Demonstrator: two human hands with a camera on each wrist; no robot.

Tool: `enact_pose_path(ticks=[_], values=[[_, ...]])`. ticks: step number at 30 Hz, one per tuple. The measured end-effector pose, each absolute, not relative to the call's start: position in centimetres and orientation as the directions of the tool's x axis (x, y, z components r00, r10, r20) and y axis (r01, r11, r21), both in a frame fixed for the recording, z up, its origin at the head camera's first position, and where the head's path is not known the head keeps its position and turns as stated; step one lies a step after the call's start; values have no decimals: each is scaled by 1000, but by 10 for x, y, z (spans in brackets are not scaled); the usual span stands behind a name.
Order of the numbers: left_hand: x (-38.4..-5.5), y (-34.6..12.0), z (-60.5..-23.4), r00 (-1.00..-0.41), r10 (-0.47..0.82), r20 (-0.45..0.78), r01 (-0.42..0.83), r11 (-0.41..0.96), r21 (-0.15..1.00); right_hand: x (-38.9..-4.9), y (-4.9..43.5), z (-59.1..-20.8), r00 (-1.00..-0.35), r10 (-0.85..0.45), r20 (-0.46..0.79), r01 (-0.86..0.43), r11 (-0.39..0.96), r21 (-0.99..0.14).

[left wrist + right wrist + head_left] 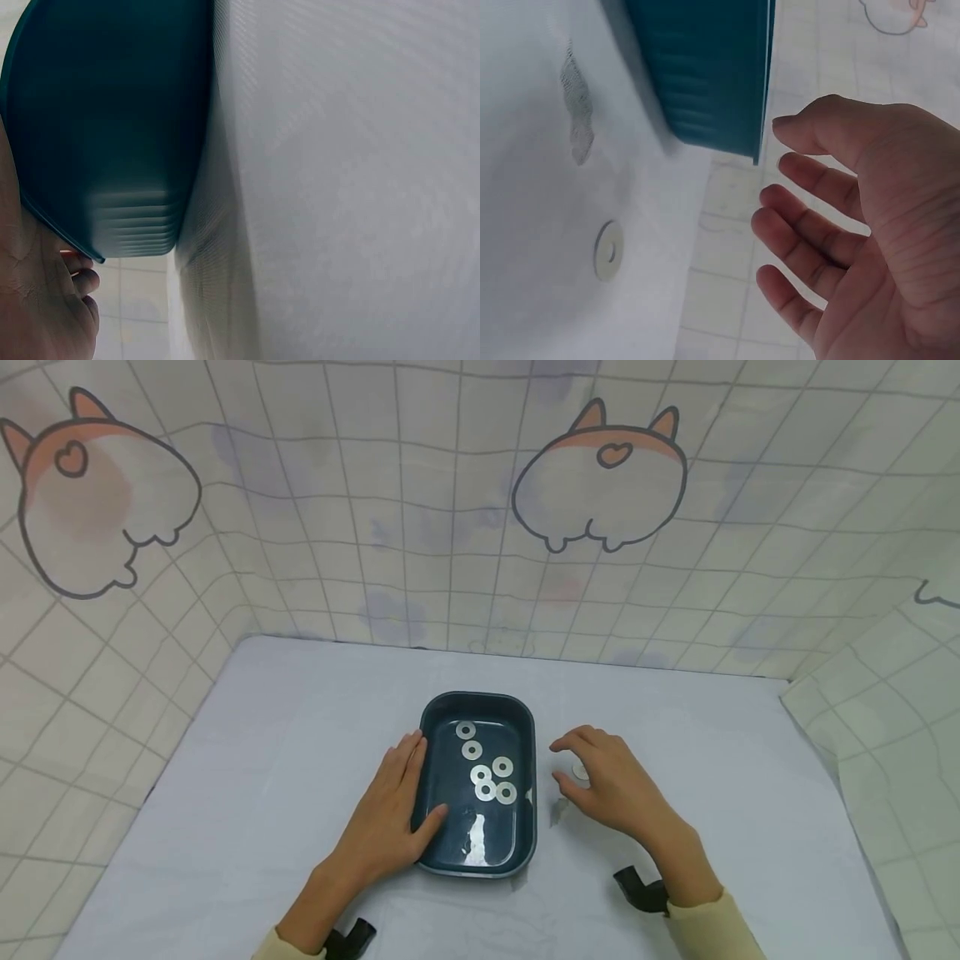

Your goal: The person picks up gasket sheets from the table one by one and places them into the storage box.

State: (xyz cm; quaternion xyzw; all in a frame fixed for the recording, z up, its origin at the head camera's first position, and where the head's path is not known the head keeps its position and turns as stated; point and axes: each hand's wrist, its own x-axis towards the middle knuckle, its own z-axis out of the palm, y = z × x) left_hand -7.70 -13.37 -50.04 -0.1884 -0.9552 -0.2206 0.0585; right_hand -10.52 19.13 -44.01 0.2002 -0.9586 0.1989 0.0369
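Note:
A dark teal rectangular tray point(450, 852) sits on the white cloth, with several flat metal washers point(502, 767) lying inside it, two of them overlapping. My left hand point(386, 818) rests along the tray's left rim, its fingers extended and the thumb reaching over the edge. To the right of the tray, my right hand point(611, 777) hovers above the cloth with loosely bent fingers and a gap between thumb and forefinger. Nothing is in its grasp. One more washer point(609, 251) lies flat on the cloth beneath this hand, mostly covered by it in the head view.
White cloth point(300, 727) covers the table. Tile-patterned curtains point(450, 527) with cartoon animals surround its back and sides. Black straps point(641, 891) sit at both wrists. A greyish patch point(577, 112) marks the cloth beside the tray.

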Motion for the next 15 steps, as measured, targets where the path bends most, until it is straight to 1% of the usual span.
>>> enact_pose_path(ticks=[10,15], values=[[-79,-133,-499,-925,340,171,381,829,410,-104,205,-456,-935,-323,144,-354,851,-388],[-78,-133,-499,-929,338,150,370,833,413,-103,209,-466,-953,-281,113,-303,856,-419]])
